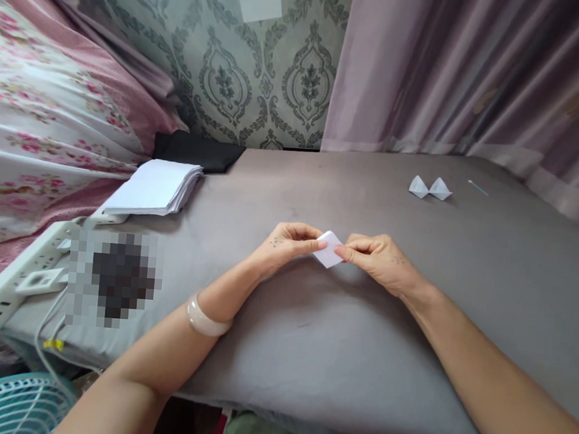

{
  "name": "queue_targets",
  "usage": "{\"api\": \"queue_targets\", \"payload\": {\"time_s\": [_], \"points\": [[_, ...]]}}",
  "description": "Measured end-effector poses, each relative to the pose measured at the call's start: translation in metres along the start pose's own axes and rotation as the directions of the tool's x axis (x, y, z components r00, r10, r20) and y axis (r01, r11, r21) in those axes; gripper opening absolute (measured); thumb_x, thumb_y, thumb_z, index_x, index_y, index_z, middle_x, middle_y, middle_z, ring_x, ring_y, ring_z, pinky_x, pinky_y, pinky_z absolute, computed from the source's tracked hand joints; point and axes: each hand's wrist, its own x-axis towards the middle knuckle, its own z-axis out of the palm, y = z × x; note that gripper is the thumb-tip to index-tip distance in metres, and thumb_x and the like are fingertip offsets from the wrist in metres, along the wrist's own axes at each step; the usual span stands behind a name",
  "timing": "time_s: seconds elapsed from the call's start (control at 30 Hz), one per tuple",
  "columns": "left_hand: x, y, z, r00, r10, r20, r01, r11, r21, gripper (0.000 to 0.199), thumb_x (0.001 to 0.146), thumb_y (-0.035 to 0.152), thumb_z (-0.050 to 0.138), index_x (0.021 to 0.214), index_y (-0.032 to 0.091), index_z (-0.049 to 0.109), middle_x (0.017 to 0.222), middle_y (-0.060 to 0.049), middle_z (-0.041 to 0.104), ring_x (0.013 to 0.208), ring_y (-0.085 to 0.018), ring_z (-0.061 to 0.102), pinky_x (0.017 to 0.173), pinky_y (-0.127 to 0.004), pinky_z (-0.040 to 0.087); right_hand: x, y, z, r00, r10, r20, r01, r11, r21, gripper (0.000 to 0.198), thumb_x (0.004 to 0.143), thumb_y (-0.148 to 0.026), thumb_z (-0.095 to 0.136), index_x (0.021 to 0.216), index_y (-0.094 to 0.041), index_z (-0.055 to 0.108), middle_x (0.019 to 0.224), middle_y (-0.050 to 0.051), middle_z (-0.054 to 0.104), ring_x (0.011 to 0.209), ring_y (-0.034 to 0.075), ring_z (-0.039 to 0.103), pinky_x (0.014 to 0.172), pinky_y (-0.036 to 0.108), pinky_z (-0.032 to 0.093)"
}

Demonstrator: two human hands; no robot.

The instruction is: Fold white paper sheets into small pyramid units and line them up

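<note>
A small folded square of white paper [328,255] is held up between my two hands, one corner pointing down, above the grey-covered surface [304,338]. My left hand [290,244] pinches its left corner between thumb and fingers. On the opposite corner my right hand [374,257] has the same kind of pinch, its thumb lying on the front of the paper. The fingers behind the paper are partly hidden. Farther back on the right stands a folded white paper piece [431,188] with two pointed peaks.
A stack of white paper [151,186] lies at the left, by a black folded item [199,151]. A white power strip [19,276] with cables runs along the left edge, near a blurred-out dark patch [123,277]. A cotton swab [478,188] lies far right. A turquoise fan [9,402] stands lower left.
</note>
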Motion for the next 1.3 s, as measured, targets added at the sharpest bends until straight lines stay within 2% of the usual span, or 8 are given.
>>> {"api": "queue_targets", "payload": {"time_s": [0.17,0.33,0.6,0.83,0.93,1.03,1.17,1.3], "points": [[-0.001,-0.001,0.007,0.999,0.022,-0.049,-0.02,0.999,0.029,0.026,0.069,0.038,0.079,0.077,0.014,0.074,0.072,-0.003,0.068,0.066,-0.011,0.057,0.062,-0.025,0.041,0.0,0.001,0.004,0.999,0.037,-0.019,-0.035,0.997,0.065,0.037,0.073,-0.055,0.069,0.062,-0.02,0.068,0.062,-0.002,0.049,0.058,0.01,0.037,0.057,0.028,0.03],[0.004,-0.004,0.018,0.968,-0.042,-0.246,-0.02,0.969,-0.245,0.031,0.064,0.038,0.082,0.063,0.014,0.064,0.06,0.002,0.056,0.056,-0.006,0.046,0.054,-0.022,0.034,0.003,0.002,0.024,0.985,0.141,-0.097,-0.098,0.929,0.357,0.037,0.072,-0.054,0.071,0.087,-0.021,0.072,0.081,0.002,0.066,0.069,0.012,0.051,0.061,0.027,0.038],[0.002,-0.006,0.021,0.975,-0.071,-0.21,-0.012,0.929,-0.369,0.032,0.063,0.032,0.083,0.08,0.015,0.062,0.07,0.002,0.061,0.064,-0.009,0.056,0.07,-0.026,0.044,0.003,-0.003,0.047,0.948,0.246,-0.202,-0.132,0.881,0.455,0.041,0.062,-0.049,0.079,0.086,-0.017,0.069,0.082,0.006,0.07,0.083,0.019,0.063,0.07,0.031,0.048],[0.004,-0.011,0.01,0.967,0.11,-0.229,-0.085,0.99,0.114,0.024,0.072,0.032,0.075,0.085,0.015,0.062,0.083,-0.002,0.063,0.072,-0.011,0.054,0.071,-0.026,0.04,0.007,0.014,0.025,0.963,0.009,-0.269,-0.019,0.999,-0.034,0.032,0.074,-0.05,0.069,0.067,-0.019,0.064,0.069,0.003,0.064,0.065,0.016,0.054,0.061,0.03,0.041],[0.005,-0.012,0.001,0.905,0.379,-0.194,-0.239,0.828,0.507,0.027,0.075,0.026,0.072,0.098,0.018,0.061,0.092,-0.005,0.063,0.08,-0.015,0.052,0.077,-0.029,0.042,0.005,0.021,0.017,0.929,-0.28,-0.241,0.12,0.845,-0.521,0.027,0.089,-0.038,0.055,0.074,-0.02,0.067,0.076,0.005,0.064,0.068,0.016,0.053,0.064,0.031,0.037],[0.006,-0.012,-0.006,0.83,0.557,0.032,-0.347,0.47,0.812,0.018,0.085,0.024,0.061,0.102,0.019,0.061,0.099,-0.008,0.064,0.09,-0.019,0.051,0.086,-0.033,0.04,0.004,0.022,0.013,0.887,-0.46,-0.051,0.216,0.509,-0.833,0.031,0.096,-0.025,0.043,0.082,-0.019,0.07,0.08,0.007,0.065,0.075,0.018,0.053,0.071,0.033,0.034],[0.005,-0.012,-0.01,0.822,0.474,0.315,-0.417,0.125,0.9,0.025,0.097,0.024,0.038,0.098,0.018,0.063,0.102,-0.011,0.064,0.091,-0.021,0.05,0.083,-0.035,0.038,0.007,0.023,0.016,0.862,-0.498,0.098,0.246,0.241,-0.939,0.034,0.096,-0.016,0.039,0.081,-0.018,0.07,0.078,0.007,0.065,0.074,0.018,0.05,0.071,0.034,0.03],[0.005,-0.015,-0.009,0.856,0.323,0.405,-0.438,0.036,0.898,0.035,0.098,0.022,0.03,0.091,0.015,0.064,0.094,-0.013,0.062,0.087,-0.022,0.049,0.079,-0.035,0.039,0.008,0.028,0.021,0.873,-0.471,0.125,0.255,0.222,-0.941,0.031,0.094,-0.014,0.042,0.079,-0.018,0.069,0.081,0.007,0.064,0.074,0.018,0.049,0.071,0.034,0.031]]}}
